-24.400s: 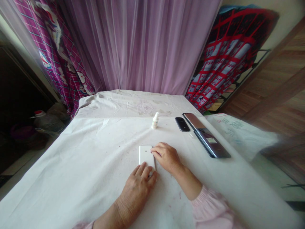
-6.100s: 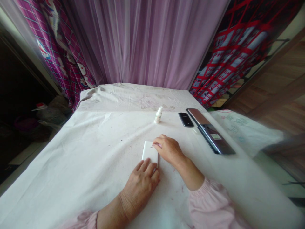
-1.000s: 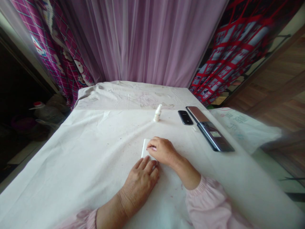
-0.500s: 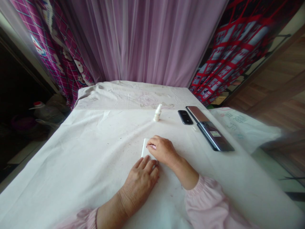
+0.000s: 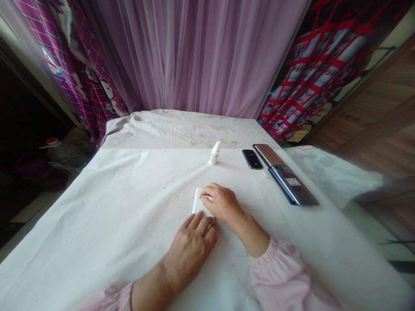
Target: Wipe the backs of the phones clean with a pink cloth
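A flat white rectangular object [image 5: 197,202] lies on the cloth-covered table, partly covered by both hands. My left hand [image 5: 192,242] rests palm down across its near end, fingers extended. Over its upper right part, my right hand [image 5: 223,201] is closed around a small pink piece [image 5: 206,198]. Only a thin strip of that piece shows past the fingertips, so its kind is unclear. Beyond the hands stands a small white spray bottle [image 5: 214,153], upright and untouched.
Right of the bottle lies a small black phone [image 5: 252,159]. Next to it are a pinkish-brown phone [image 5: 267,154] and a dark shiny phone [image 5: 294,183], overlapping other slabs. A creased white cloth [image 5: 129,224] covers the table. Purple curtains [image 5: 194,56] hang behind, and a plastic bag [image 5: 337,172] sits at the right edge.
My right hand and the pink piece have shifted very slightly over the white object. My left hand and the things on the table have stayed where they were.
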The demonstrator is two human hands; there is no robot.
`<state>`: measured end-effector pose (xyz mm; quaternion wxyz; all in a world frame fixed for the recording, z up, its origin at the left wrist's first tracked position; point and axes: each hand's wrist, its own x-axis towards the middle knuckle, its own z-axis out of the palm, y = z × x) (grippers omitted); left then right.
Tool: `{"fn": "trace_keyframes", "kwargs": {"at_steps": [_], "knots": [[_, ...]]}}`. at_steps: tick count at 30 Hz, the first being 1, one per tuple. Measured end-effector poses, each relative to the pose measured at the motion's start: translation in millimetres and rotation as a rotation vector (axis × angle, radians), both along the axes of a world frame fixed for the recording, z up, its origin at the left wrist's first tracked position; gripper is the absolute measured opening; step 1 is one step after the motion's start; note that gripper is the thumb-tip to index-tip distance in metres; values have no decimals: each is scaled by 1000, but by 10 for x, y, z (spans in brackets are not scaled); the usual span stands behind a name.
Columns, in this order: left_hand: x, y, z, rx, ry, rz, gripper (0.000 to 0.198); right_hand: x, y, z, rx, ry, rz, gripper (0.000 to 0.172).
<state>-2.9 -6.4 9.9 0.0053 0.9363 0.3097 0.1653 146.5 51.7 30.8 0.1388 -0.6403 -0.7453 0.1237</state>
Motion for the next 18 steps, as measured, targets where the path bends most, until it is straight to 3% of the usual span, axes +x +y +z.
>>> {"fn": "trace_keyframes", "kwargs": {"at_steps": [9,18], "knots": [[12,-5,12,-4,-11,-3,8,31,38,-84,121,-46,3,19],[13,-5,-1,-10,-9,6,8,30,56,-91,100,-66,-11,17]]}}
